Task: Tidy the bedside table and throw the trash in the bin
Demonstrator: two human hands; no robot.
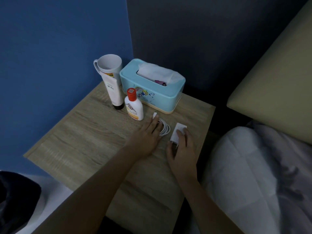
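Note:
On the wooden bedside table [87,132] lie a coiled white cable [164,128] and a white charger plug [178,132]. My left hand [148,137] rests flat on the coil, its fingers over the cable, with the cable's white connector [154,114] poking out past the fingertips. My right hand [181,146] holds the charger plug, thumb on one side and fingers on top. At the back stand a white mug [109,64], a white tube [114,92], a small white bottle with a red cap [134,105] and a light blue tissue box [152,92].
A blue wall panel [59,56] borders the table on the left. To the right are a beige headboard cushion [278,78] and a white pillow [261,174]. A dark object [15,200] sits at the lower left.

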